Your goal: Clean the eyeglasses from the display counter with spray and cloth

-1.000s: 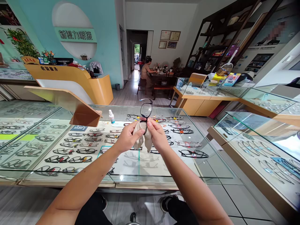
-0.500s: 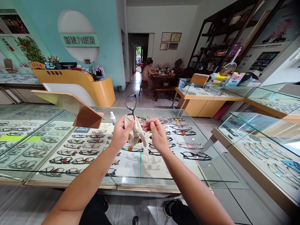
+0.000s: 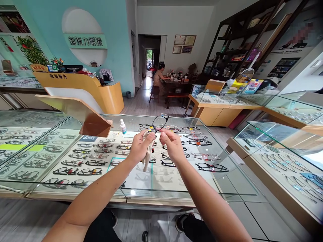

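My left hand (image 3: 139, 147) is closed on a beige cleaning cloth (image 3: 148, 156) that hangs below it, and its fingertips also pinch the black-framed glasses (image 3: 159, 122). My right hand (image 3: 171, 144) pinches the same glasses from the right side. One lens sticks up and to the right above both hands. All of this is held over the glass display counter (image 3: 176, 188), which is filled with rows of spectacle frames.
A small white spray bottle (image 3: 123, 127) stands on the counter beside a wooden stand (image 3: 83, 116). More glass showcases (image 3: 282, 151) run along the right. A person sits at a table (image 3: 176, 84) in the back. An orange reception desk (image 3: 101, 90) is at the left.
The glasses went from both hands to the left hand alone, held upright. Now both hands grip them again, and the lens tilts to the right.
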Available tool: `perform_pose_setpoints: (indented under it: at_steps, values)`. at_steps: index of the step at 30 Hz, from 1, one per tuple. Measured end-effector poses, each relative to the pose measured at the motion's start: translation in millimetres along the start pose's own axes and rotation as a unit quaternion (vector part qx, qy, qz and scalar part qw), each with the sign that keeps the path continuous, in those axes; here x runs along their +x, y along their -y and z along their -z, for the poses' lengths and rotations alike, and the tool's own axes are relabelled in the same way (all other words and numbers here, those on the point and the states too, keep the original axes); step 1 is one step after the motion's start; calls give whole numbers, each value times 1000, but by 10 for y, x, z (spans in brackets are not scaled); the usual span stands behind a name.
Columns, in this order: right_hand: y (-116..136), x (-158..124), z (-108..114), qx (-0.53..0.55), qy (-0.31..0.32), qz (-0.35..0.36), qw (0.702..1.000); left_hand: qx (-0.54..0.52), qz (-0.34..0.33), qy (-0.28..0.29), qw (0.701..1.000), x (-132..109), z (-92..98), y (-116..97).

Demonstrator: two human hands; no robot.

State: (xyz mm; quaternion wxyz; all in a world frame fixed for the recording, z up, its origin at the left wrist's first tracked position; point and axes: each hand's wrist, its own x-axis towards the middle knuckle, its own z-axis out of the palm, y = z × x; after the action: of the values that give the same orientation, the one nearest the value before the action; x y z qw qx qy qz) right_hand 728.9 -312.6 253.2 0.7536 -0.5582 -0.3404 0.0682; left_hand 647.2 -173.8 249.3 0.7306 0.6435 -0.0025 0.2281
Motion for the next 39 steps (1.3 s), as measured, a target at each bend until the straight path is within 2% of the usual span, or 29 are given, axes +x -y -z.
perform_pose_setpoints:
  at_steps: [4, 6, 9, 13, 21, 26, 31, 36, 39]
  values:
    - [-46, 7, -14, 32, -5, -33, 999, 30, -17, 0, 999, 23, 8, 4]
    - [-80, 4, -20, 51, 0, -41, 998, 46, -18, 18, 999, 33, 14, 0]
    - [-111, -1, -3, 71, 9, -53, 996, 41, 10, 63, 997, 49, 20, -1]
    - [-116, 3, 34, 97, -14, -79, 992, 25, 35, 74, 996, 73, 40, -5]
    - [-68, 14, 34, 170, -37, -117, 978, -22, 82, 187, 979, 60, 112, -13]
    - [-48, -2, 19, 196, -29, -135, 971, -2, 69, 165, 984, 65, 105, -9]
    - [-54, 0, 16, 213, -37, -139, 966, 16, 90, 150, 985, 68, 69, 7]
    - [-57, 14, 16, 223, -50, -139, 963, 94, 51, 133, 985, 62, 42, 63]
    - [-56, 10, 12, 227, -48, -135, 963, 102, 39, 138, 984, 66, 40, 93]
